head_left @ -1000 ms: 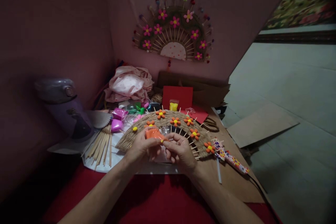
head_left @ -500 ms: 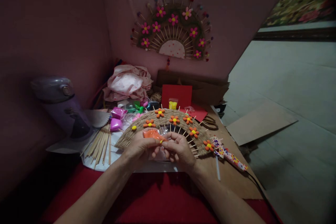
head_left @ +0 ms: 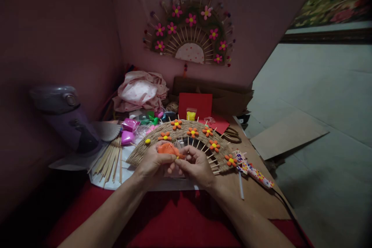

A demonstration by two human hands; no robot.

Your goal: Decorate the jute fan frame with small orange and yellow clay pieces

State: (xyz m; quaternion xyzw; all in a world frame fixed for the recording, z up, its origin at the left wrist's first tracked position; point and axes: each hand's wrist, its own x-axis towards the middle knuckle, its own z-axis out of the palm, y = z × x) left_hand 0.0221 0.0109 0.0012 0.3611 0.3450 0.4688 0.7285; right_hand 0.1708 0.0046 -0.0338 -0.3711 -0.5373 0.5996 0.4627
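Note:
My left hand (head_left: 154, 164) is closed around a small bag of orange modelling clay (head_left: 167, 148). With fingertips pinched together, my right hand (head_left: 199, 166) grips the orange clay at the bag's right end. A speck of yellow shows between the fingertips, too small to name. Under and behind both hands lies a twine-covered half-ring fan (head_left: 142, 152) with thin sticks poking out of it. Several orange clay flowers (head_left: 193, 132) with yellow centres sit on it. A lone yellow clay dot (head_left: 148, 141) rests on its left side.
At left are a purple flask (head_left: 69, 124) and wooden sticks (head_left: 109, 162). Bags of pink clay (head_left: 128, 137), crumpled cloth (head_left: 139, 91), red card (head_left: 195, 104) and yellow clay (head_left: 191, 115) lie behind. A glue gun (head_left: 257, 176) with cord lies right. A finished fan (head_left: 190, 52) hangs on the wall.
Both hands stay in nearly the same place. The orange clay has tilted slightly, and a bit more of it shows at the right fingertips. The whole view has shifted slightly.

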